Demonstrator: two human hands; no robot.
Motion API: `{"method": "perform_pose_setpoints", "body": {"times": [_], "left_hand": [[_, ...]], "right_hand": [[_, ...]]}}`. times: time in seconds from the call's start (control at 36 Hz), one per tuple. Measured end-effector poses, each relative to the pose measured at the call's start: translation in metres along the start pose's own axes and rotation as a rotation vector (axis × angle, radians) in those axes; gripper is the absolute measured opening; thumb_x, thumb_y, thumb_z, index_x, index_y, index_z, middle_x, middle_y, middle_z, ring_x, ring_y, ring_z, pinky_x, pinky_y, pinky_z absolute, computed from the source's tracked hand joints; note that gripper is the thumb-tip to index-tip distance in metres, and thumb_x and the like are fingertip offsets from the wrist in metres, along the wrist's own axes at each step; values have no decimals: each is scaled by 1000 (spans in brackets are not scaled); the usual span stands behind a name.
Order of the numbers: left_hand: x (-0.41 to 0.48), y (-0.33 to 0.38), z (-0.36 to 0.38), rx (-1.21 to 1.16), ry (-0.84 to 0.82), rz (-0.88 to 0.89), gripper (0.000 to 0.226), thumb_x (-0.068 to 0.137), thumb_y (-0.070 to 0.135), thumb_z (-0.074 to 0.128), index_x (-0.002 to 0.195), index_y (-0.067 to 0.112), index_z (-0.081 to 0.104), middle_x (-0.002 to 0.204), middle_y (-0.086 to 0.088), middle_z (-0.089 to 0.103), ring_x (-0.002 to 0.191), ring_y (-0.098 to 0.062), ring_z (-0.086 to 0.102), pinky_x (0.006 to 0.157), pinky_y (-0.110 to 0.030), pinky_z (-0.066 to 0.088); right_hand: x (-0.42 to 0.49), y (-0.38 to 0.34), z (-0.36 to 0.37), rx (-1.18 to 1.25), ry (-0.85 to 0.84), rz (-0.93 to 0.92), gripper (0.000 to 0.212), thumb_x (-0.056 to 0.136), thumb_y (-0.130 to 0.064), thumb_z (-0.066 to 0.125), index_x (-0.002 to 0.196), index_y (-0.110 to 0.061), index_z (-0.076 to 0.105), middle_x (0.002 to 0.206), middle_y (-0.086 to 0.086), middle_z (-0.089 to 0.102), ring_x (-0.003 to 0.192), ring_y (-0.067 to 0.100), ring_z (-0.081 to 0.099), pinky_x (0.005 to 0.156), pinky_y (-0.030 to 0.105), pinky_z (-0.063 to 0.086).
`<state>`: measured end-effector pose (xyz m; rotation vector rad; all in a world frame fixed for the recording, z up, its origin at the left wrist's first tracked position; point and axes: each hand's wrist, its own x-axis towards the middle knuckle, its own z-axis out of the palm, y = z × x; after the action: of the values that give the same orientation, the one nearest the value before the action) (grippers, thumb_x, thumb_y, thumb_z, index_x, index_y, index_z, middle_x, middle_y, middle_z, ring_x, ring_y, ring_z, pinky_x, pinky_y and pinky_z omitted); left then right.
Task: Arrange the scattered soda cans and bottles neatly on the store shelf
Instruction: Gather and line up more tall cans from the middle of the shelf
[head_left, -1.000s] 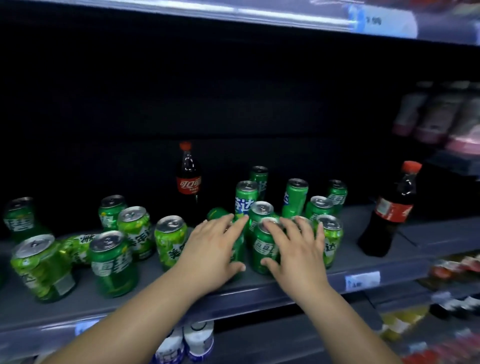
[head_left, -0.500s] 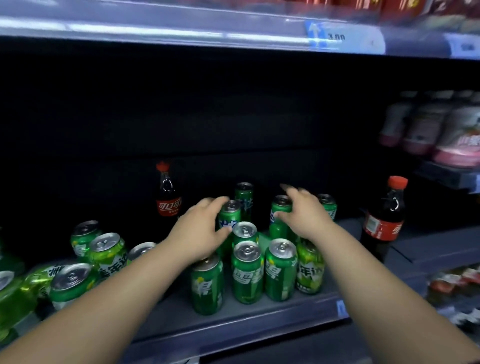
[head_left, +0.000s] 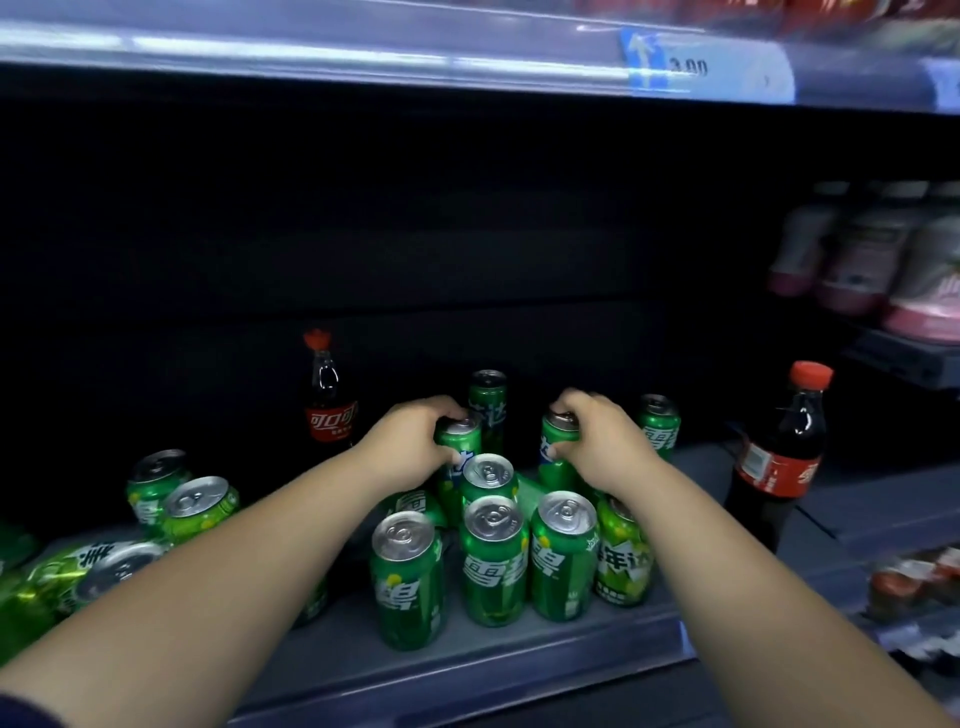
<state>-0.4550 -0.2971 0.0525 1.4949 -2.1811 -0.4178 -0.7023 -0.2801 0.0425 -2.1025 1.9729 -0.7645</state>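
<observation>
Several green soda cans stand clustered mid-shelf. My left hand (head_left: 410, 441) is wrapped around a tall green can (head_left: 460, 441) in the second row. My right hand (head_left: 597, 441) grips another tall green can (head_left: 556, 447) beside it. In front stand three upright green cans (head_left: 408, 577), (head_left: 493, 561), (head_left: 563, 553), with a lime-green can (head_left: 623, 561) at their right. Further cans stand behind (head_left: 488, 405) and at the right (head_left: 660, 426). To the left, green cans (head_left: 200, 506) lean or lie scattered. A small cola bottle (head_left: 330, 405) stands at the back and a larger cola bottle (head_left: 774, 462) at the right.
The grey shelf (head_left: 519, 654) has a raised front lip. The shelf above (head_left: 363, 57) carries a blue price tag. Pink bottles (head_left: 872, 260) fill a neighbouring shelf at the upper right, and small packaged goods (head_left: 914, 577) lie at the lower right.
Both hands have gone from resting on the front cans to reaching deeper, and have closed around two tall cans in the second row. The view has shifted closer and slightly right.
</observation>
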Motion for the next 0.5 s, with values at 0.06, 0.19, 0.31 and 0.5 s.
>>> {"method": "perform_pose_setpoints", "body": {"times": [0.06,0.19,0.31,0.5], "left_hand": [[-1,-2,-1,-37,22,3,54,76,17,81,126,21,61,127,4,63,117,-14,56,92,-20,40],[-12,-1,-22,-110,171,59,49,79,15,77,124,25,63,117,10,60,109,-8,55,88,-15,37],[-28,2,-65,-175,321,167,50,78,14,78,122,33,62,118,9,63,112,-8,57,97,-17,39],[-90,-13,-149,-269,453,190,49,73,27,72,121,30,64,121,5,66,115,-12,61,106,-39,45]], "right_hand": [[-3,-2,-1,17,20,-30,49,80,-28,81,124,-26,58,126,1,56,112,24,58,92,40,51],[-12,-16,-21,144,161,-150,50,80,-23,82,127,-24,62,124,-3,57,113,15,56,95,27,45],[-23,-54,-50,252,325,-287,46,77,-19,84,119,-25,65,111,-10,55,104,7,55,90,7,36],[-50,-142,-65,737,237,-465,50,78,-10,82,101,-49,59,105,-19,66,102,8,66,92,40,56]]}}
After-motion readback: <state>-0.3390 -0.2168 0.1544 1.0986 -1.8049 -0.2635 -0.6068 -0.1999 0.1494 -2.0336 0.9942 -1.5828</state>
